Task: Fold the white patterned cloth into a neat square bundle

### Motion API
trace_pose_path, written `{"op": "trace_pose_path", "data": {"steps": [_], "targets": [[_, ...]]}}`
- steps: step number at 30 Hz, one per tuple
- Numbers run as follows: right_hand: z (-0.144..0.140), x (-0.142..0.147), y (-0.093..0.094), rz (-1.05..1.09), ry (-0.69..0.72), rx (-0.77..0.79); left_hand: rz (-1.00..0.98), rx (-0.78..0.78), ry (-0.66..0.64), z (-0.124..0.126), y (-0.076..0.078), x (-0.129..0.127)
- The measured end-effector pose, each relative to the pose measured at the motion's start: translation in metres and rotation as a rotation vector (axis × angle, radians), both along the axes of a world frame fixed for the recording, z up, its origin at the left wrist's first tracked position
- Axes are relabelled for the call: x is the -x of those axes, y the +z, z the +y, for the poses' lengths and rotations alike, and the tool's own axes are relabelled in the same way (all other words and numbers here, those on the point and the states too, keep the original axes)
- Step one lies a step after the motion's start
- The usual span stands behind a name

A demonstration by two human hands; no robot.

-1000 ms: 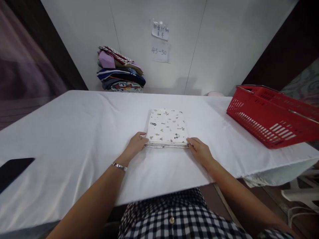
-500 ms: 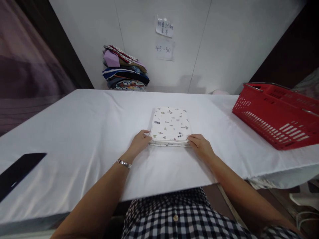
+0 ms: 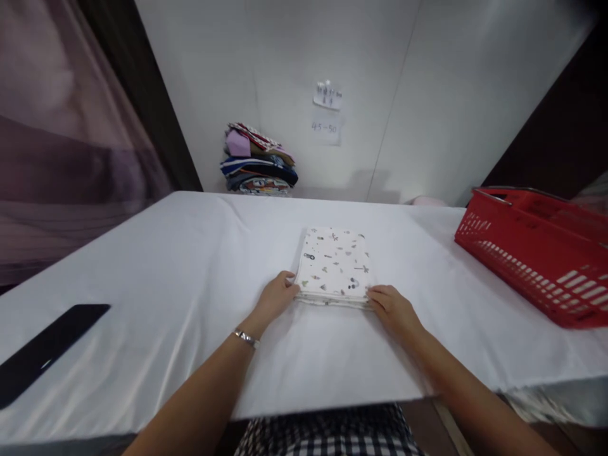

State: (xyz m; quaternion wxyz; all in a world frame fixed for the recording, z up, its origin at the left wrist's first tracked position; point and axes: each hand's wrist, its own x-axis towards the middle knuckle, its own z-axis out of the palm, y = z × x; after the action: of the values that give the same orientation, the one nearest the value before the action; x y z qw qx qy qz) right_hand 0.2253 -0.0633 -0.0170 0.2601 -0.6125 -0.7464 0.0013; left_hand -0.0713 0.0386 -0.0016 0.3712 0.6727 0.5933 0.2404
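Leftmost, I see a black phone (image 3: 47, 347) lying on the white table (image 3: 156, 272). My left hand (image 3: 275, 299) and right hand (image 3: 392, 309) each grip a near corner of the folded patterned cloth (image 3: 335, 266) at mid-table; a red basket (image 3: 536, 250) sits far right.

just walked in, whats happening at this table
A person stands at a white-covered table with both hands on a folded, small-print white cloth. The left hand grips its near left corner, the right hand its near right corner. A red basket sits to the right.
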Motion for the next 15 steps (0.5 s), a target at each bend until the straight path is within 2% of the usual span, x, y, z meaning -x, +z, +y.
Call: {"op": "trace_pose_path", "data": {"steps": [4, 7, 10, 15], "targets": [[0.001, 0.006, 0.01, 0.093, -0.006, 0.056, -0.01, -0.003, 0.002, -0.003, 0.0, 0.001], [0.014, 0.015, 0.016, 0.18, -0.008, 0.054, -0.022, 0.015, 0.006, -0.004, 0.0, 0.002], [0.047, 0.016, 0.015, 0.186, -0.042, 0.055, -0.019, 0.017, -0.011, -0.004, -0.001, 0.002], [0.122, -0.007, 0.002, 0.131, -0.343, 0.068, -0.019, 0.016, -0.008, -0.003, -0.004, 0.003]]}}
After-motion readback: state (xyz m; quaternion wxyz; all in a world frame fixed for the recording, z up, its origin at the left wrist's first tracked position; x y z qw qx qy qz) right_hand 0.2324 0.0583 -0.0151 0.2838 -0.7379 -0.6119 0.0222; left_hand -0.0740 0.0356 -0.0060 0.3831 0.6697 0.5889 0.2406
